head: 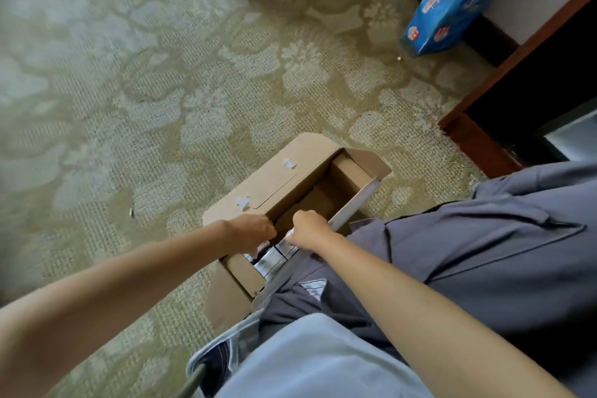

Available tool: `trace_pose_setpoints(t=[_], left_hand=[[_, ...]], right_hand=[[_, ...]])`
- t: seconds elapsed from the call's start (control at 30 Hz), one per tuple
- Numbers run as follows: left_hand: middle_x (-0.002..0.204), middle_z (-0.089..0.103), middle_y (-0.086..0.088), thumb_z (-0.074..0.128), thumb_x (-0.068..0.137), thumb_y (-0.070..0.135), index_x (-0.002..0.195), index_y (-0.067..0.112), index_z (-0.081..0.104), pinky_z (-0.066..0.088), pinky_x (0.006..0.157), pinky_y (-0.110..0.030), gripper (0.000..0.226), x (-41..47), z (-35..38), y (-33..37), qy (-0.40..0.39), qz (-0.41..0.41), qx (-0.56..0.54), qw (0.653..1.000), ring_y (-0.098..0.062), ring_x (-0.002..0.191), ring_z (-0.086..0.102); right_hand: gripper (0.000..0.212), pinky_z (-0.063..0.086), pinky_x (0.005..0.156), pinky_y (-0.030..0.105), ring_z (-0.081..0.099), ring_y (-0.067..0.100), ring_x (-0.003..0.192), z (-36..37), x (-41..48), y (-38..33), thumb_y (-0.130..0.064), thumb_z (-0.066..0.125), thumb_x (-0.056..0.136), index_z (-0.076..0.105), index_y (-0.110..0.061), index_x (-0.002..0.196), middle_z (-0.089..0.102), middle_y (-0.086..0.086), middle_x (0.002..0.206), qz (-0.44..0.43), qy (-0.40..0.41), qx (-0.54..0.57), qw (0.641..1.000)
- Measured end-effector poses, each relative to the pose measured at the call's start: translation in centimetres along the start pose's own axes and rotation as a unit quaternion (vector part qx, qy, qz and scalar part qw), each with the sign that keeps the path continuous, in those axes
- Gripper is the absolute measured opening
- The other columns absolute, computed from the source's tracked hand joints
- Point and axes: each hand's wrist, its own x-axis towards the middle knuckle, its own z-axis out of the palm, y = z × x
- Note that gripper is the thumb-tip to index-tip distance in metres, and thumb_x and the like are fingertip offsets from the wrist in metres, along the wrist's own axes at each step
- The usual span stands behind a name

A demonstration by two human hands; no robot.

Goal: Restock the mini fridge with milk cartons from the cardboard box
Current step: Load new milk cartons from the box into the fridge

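Both hands reached into the open cardboard box (290, 184) on the carpet (161, 90). Left hand (255, 231) and right hand (308, 229) sat over the milk cartons (269, 260); finger grip could not be told.

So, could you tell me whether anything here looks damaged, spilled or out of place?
Nothing serious. The cardboard box has torn spots on its open flap, and its far half looks empty; cartons show only at the near end, under the left hand and right hand. A small scrap lies on the carpet. No spill shows.
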Motion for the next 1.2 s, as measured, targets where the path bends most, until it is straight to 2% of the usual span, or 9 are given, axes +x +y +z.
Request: trace_pose_setpoints(t=[0.3,0.4,0.57,0.63,0.7,0.77,0.93,1.1,1.2], left_hand=[[0.121,0.052,-0.008,0.058,0.087,0.016,0.123,0.005,0.046,0.047,0.087,-0.031,0.039,-0.9,0.9,-0.3,0.041,0.074,0.159,0.984,-0.021,0.112,0.053],[0.089,0.064,-0.003,0.074,0.062,0.008,0.098,0.009,0.063,0.054,0.065,-0.025,0.038,-0.5,1.6,-1.1,0.156,0.077,0.182,0.968,-0.014,0.083,0.064],[0.051,0.053,0.007,0.084,0.026,0.01,0.061,0.023,0.064,0.041,0.035,-0.016,0.042,0.9,2.5,-1.6,0.204,0.033,0.205,0.957,-0.003,0.044,0.054],[0.058,0.055,0.008,0.083,0.041,0.011,0.07,0.022,0.062,0.042,0.037,-0.018,0.038,1.1,2.2,-1.3,0.177,0.026,0.198,0.964,-0.003,0.047,0.056],[0.083,0.061,0.004,0.067,0.073,0.005,0.096,0.016,0.056,0.046,0.052,-0.025,0.028,0.9,1.5,-0.9,0.132,0.023,0.167,0.977,-0.009,0.072,0.065],[0.107,0.057,-0.004,0.045,0.087,-0.002,0.116,0.009,0.046,0.046,0.069,-0.03,0.031,1.1,1.0,-0.7,0.108,0.018,0.145,0.983,-0.018,0.099,0.061],[0.119,0.052,-0.005,0.057,0.087,0.012,0.126,0.01,0.041,0.047,0.084,-0.031,0.042,0.8,-1.5,-0.2,0.118,0.011,0.093,0.989,-0.018,0.119,0.047],[0.12,0.052,-0.005,0.065,0.083,0.034,0.128,0.012,0.042,0.044,0.088,-0.033,0.055,0.3,-6.1,0.2,0.151,0.022,0.087,0.984,-0.022,0.116,0.049],[0.122,0.054,-0.006,0.066,0.082,0.038,0.127,0.012,0.044,0.044,0.086,-0.033,0.057,-0.3,-10.0,1.2,0.168,0.014,0.072,0.983,-0.024,0.112,0.054]], right_hand=[[0.059,0.032,0.103,0.041,0.045,0.032,0.124,1.2,0.9,0.1,-0.047,0.056,0.086,0.047,-0.008,0.128,0.052,0.013,0.131,-0.008,-0.04,-0.164,0.986],[0.065,0.032,0.102,0.042,0.044,0.032,0.124,1.4,1.2,0.0,-0.053,0.057,0.082,0.046,-0.008,0.128,0.052,0.013,0.13,-0.006,-0.034,-0.166,0.986],[0.067,0.032,0.103,0.039,0.047,0.031,0.122,0.9,1.6,0.7,-0.047,0.061,0.081,0.04,-0.005,0.13,0.054,0.012,0.129,0.029,0.001,-0.125,0.992],[0.062,0.033,0.102,0.038,0.05,0.029,0.12,0.5,1.8,1.3,-0.04,0.062,0.082,0.04,-0.006,0.129,0.056,0.011,0.127,0.037,0.018,-0.099,0.994],[0.058,0.035,0.101,0.038,0.052,0.028,0.118,0.2,1.7,1.4,-0.035,0.065,0.081,0.041,-0.009,0.128,0.057,0.011,0.125,0.029,0.032,-0.081,0.996],[0.058,0.037,0.1,0.037,0.052,0.028,0.117,-0.4,1.3,1.4,-0.032,0.068,0.08,0.041,-0.01,0.126,0.057,0.01,0.124,0.019,0.05,-0.072,0.996],[0.058,0.042,0.093,0.037,0.05,0.031,0.119,-3.8,0.3,2.0,-0.031,0.069,0.076,0.043,-0.008,0.123,0.053,0.012,0.127,0.031,0.09,-0.023,0.995],[0.058,0.043,0.09,0.036,0.049,0.033,0.12,-7.4,-1.5,3.8,-0.032,0.07,0.074,0.046,-0.005,0.12,0.053,0.015,0.127,0.041,0.165,0.031,0.985],[0.046,0.039,0.076,0.032,0.053,0.033,0.109,-10.3,-2.8,5.4,-0.034,0.069,0.073,0.049,-0.007,0.105,0.056,0.017,0.118,0.037,0.227,0.089,0.969]])
